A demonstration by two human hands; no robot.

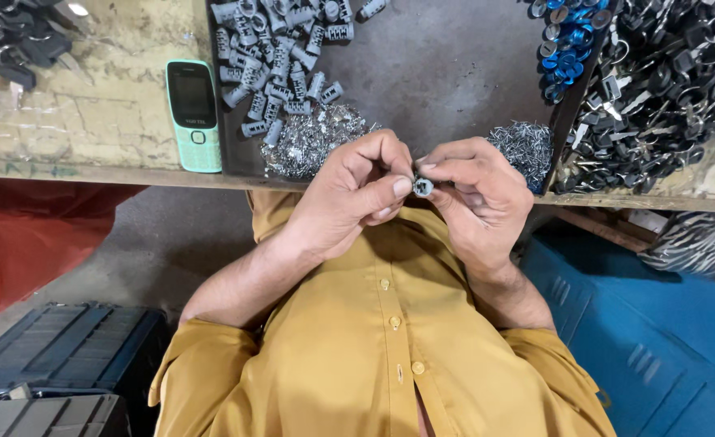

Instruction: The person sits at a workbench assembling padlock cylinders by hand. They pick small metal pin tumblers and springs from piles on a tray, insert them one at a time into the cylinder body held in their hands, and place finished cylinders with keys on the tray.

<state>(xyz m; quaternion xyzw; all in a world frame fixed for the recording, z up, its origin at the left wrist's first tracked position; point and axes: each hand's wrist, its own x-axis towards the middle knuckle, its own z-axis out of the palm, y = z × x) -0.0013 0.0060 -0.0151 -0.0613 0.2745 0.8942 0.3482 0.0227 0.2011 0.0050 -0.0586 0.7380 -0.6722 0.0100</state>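
left hand point(349, 194) grip pinching small grey metal cylinder point(423, 187) | right hand point(475, 194) grip pinching it too

Both hands meet just off the bench point(90, 129) edge: the left hand point(349, 198) and right hand point(475, 198) pinch one small grey lock cylinder point(423, 187) between fingertips. Behind them lie a heap of grey cylinders point(280, 61), two piles of tiny metal pins point(309, 142), and a mint-green phone point(193, 116).
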